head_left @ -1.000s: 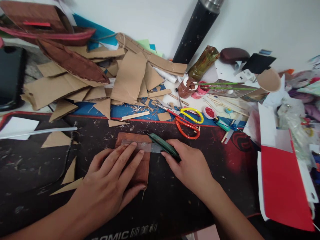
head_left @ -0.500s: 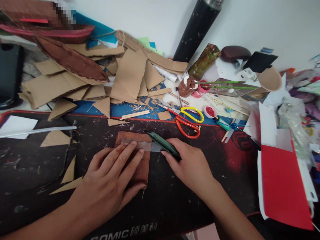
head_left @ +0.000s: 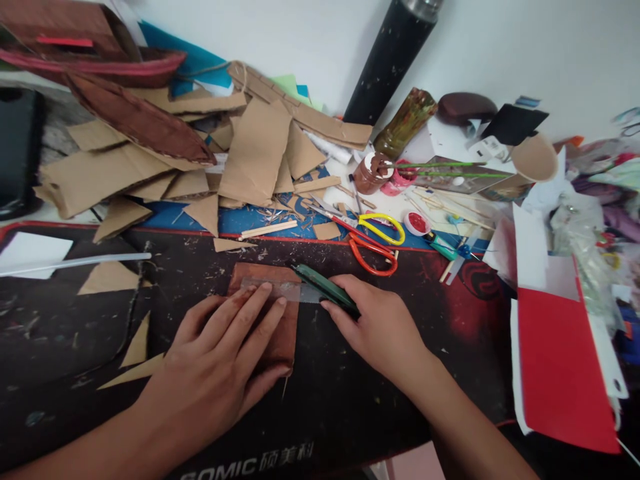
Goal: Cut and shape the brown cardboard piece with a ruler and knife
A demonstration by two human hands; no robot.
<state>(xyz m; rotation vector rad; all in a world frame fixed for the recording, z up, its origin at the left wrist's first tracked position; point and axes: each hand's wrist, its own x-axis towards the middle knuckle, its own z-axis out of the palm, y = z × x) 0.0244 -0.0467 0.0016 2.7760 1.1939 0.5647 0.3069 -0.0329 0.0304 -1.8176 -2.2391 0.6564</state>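
Observation:
My left hand (head_left: 220, 347) lies flat with its fingers spread, pressing a clear plastic ruler (head_left: 313, 293) onto a brown painted cardboard piece (head_left: 283, 333). The fingers cover part of both. My right hand (head_left: 375, 320) grips a dark green utility knife (head_left: 323, 287), whose tip end is over the upper right part of the brown piece, just above the ruler. Whether the blade touches the piece I cannot tell. Underneath is a black desk mat (head_left: 380, 413).
Cardboard scraps (head_left: 255, 153) are heaped at the back left beside a brown model boat hull (head_left: 140, 120). Scissors with red and yellow handles (head_left: 373, 253) lie beyond my right hand. A brown paint jar (head_left: 373, 173) stands behind them. Red paper (head_left: 565, 367) lies at the right.
Both hands, the ruler and the knife hold nearly the same place on the brown piece. The whole view has shifted slightly.

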